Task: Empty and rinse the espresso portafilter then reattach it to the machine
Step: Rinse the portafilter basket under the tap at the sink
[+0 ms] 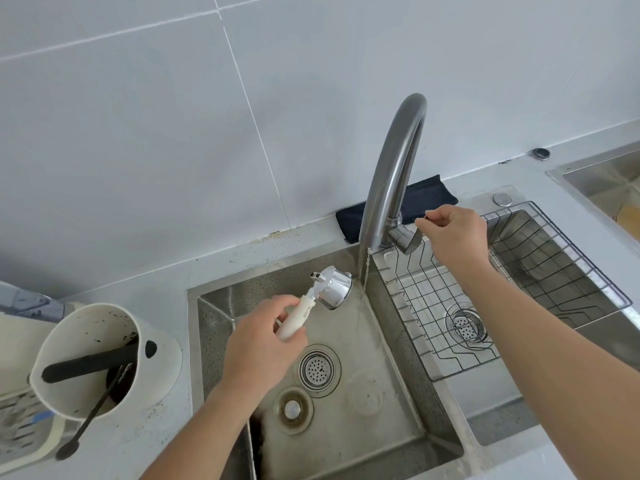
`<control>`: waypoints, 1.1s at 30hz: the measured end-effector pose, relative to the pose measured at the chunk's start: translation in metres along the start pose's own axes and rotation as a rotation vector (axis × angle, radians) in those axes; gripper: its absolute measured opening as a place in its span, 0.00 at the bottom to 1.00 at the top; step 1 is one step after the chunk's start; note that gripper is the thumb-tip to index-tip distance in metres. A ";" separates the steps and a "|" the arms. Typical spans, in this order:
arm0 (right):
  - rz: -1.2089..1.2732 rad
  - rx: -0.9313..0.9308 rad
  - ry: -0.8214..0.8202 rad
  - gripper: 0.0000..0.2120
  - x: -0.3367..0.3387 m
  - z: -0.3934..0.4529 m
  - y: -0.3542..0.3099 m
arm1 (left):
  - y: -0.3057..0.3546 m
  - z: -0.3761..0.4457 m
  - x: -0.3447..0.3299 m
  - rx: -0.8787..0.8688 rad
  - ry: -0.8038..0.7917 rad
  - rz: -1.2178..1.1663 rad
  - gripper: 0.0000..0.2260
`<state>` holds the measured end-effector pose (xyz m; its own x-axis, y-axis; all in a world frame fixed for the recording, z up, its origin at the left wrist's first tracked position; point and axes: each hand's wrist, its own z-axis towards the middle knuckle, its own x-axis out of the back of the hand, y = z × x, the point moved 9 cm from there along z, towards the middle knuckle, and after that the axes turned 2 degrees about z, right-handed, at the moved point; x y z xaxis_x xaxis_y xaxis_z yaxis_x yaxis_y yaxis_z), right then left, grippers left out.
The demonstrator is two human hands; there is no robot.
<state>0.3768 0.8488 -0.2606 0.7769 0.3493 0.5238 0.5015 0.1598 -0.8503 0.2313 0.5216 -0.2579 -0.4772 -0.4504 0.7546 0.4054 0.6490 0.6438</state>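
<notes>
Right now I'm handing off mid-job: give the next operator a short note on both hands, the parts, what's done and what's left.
Left hand: gripping the portafilter by its white handle, held over the left sink basin, its metal head just left of the stream, not under it.
Right hand: on the tap lever; a thin stream of water runs from the faucet.
Done: the basket faces away, so I cannot tell whether it is emptied; the knock box sits left of the sink.
Left: rinse under the stream, shut the tap, reattach to the machine, which is out of view.
</notes>
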 end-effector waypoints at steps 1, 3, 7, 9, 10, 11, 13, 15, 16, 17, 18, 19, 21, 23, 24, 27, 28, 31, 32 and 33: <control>-0.005 -0.001 -0.002 0.09 -0.001 0.000 0.000 | -0.001 0.000 0.001 0.001 0.003 0.004 0.17; -0.014 0.002 -0.001 0.09 -0.001 0.000 0.000 | -0.002 -0.001 0.001 -0.002 0.008 0.018 0.17; -0.042 0.012 -0.005 0.09 -0.001 -0.002 -0.002 | -0.001 -0.004 0.003 -0.015 0.010 0.047 0.17; -0.051 0.019 0.003 0.10 0.000 -0.004 -0.003 | -0.002 -0.006 0.004 -0.010 0.011 0.051 0.17; -0.053 0.021 0.007 0.10 0.000 -0.005 -0.003 | -0.003 -0.007 0.005 -0.004 0.012 0.051 0.17; -0.052 0.019 0.011 0.11 0.001 -0.005 -0.003 | -0.005 -0.008 0.005 0.005 0.011 0.046 0.17; -0.052 0.018 0.010 0.12 0.000 -0.006 -0.003 | -0.007 -0.010 0.006 0.033 0.009 0.014 0.16; -0.068 0.026 0.015 0.12 0.000 -0.008 -0.004 | -0.008 -0.014 0.005 0.063 -0.001 -0.045 0.16; -0.078 0.030 0.018 0.12 0.000 -0.009 -0.005 | -0.009 -0.016 0.005 0.073 -0.008 -0.069 0.16; -0.087 0.033 0.019 0.12 0.000 -0.010 -0.006 | -0.008 -0.019 0.004 0.080 -0.014 -0.087 0.16; -0.098 0.037 0.018 0.12 0.000 -0.011 -0.007 | -0.008 -0.022 0.004 0.086 -0.020 -0.100 0.17; -0.111 0.041 0.014 0.12 0.000 -0.011 -0.009 | -0.008 -0.026 0.003 0.095 -0.028 -0.113 0.16; -0.131 0.039 0.004 0.13 -0.001 -0.013 -0.011 | -0.010 -0.032 0.001 0.125 -0.040 -0.162 0.15; -0.119 0.033 -0.012 0.14 0.000 -0.014 -0.012 | -0.013 -0.039 -0.001 0.174 -0.051 -0.237 0.13; -0.105 0.022 -0.023 0.15 0.002 -0.015 -0.012 | -0.016 -0.042 -0.003 0.207 -0.063 -0.282 0.12; -0.082 -0.021 -0.068 0.18 0.004 -0.019 -0.013 | -0.026 -0.051 -0.009 0.333 -0.115 -0.440 0.10; -0.083 -0.030 -0.093 0.19 0.004 -0.021 -0.014 | -0.030 -0.054 -0.010 0.379 -0.125 -0.501 0.10; -0.104 -0.048 -0.177 0.23 0.004 -0.030 -0.017 | -0.034 -0.066 -0.010 0.474 -0.133 -0.656 0.08; -0.111 -0.051 -0.197 0.24 0.005 -0.034 -0.018 | -0.033 -0.070 -0.010 0.493 -0.137 -0.702 0.08; -0.109 -0.059 -0.206 0.24 0.006 -0.038 -0.019 | -0.032 -0.074 -0.010 0.506 -0.142 -0.747 0.07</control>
<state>0.3862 0.8126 -0.2396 0.6261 0.5149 0.5856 0.6043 0.1543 -0.7817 0.2805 0.4596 -0.2766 -0.5832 -0.8035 0.1198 -0.4215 0.4254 0.8008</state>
